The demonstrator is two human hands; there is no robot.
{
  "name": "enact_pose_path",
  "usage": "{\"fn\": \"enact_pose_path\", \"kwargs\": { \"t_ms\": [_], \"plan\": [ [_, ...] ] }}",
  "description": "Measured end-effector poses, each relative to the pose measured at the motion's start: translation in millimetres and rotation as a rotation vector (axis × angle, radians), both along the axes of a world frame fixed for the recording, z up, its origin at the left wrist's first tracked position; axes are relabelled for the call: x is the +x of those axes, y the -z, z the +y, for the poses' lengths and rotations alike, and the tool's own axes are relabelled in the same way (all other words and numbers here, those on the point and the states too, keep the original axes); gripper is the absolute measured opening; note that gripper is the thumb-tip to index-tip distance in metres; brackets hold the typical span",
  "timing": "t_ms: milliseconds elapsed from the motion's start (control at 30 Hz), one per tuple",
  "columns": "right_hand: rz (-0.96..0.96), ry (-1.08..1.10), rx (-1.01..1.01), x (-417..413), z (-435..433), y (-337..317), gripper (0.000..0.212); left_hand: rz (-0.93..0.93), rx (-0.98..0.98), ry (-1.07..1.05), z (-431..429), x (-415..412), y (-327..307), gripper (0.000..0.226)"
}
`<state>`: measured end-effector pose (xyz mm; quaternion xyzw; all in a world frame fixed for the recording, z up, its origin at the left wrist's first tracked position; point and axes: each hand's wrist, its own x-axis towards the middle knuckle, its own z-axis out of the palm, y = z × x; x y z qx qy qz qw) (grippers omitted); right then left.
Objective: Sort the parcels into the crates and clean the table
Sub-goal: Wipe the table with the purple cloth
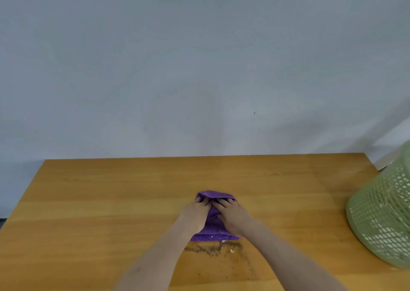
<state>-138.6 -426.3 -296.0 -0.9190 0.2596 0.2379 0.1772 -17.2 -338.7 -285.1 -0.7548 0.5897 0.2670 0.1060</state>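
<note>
A purple cloth (pixel 212 224) lies bunched on the middle of the wooden table (pixel 111 202). My left hand (pixel 196 214) and my right hand (pixel 231 215) both press down on it side by side, fingers pointing away from me and curled slightly over its far fold. A smear of dark dirt with small white crumbs (pixel 219 252) marks the table just in front of the cloth, between my forearms. No parcels are in view.
A green plastic mesh basket (pixel 381 213) stands tilted at the table's right edge, partly cut off by the frame. A plain grey wall rises behind the table's far edge. Bare wood stretches to the left of the cloth.
</note>
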Motion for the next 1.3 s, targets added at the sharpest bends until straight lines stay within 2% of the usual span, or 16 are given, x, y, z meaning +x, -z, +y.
{"fn": "enact_pose_path", "kwargs": {
  "t_ms": [167,300,933,1133,1300],
  "plan": [
    [0.029,-0.004,0.079,-24.4,21.9,-8.5,0.047,-0.078,0.078,-0.011,22.1,-29.0,1.0,0.053],
    [0.037,-0.042,0.109,-51.2,45.3,-11.1,0.046,-0.061,0.126,0.005,44.4,-50.2,3.2,0.053],
    [0.084,-0.109,0.135,-135.6,127.8,-8.4,0.047,-0.098,0.116,0.024,133.7,-144.1,-9.4,0.054],
    [0.101,-0.068,0.149,-122.5,126.5,-29.0,0.047,0.116,0.132,-0.08,127.7,-124.9,-29.6,0.037],
    [0.091,0.047,0.149,-96.7,111.9,-82.5,0.042,0.168,0.241,0.009,98.9,-80.7,-78.4,0.022]
  ]
}}
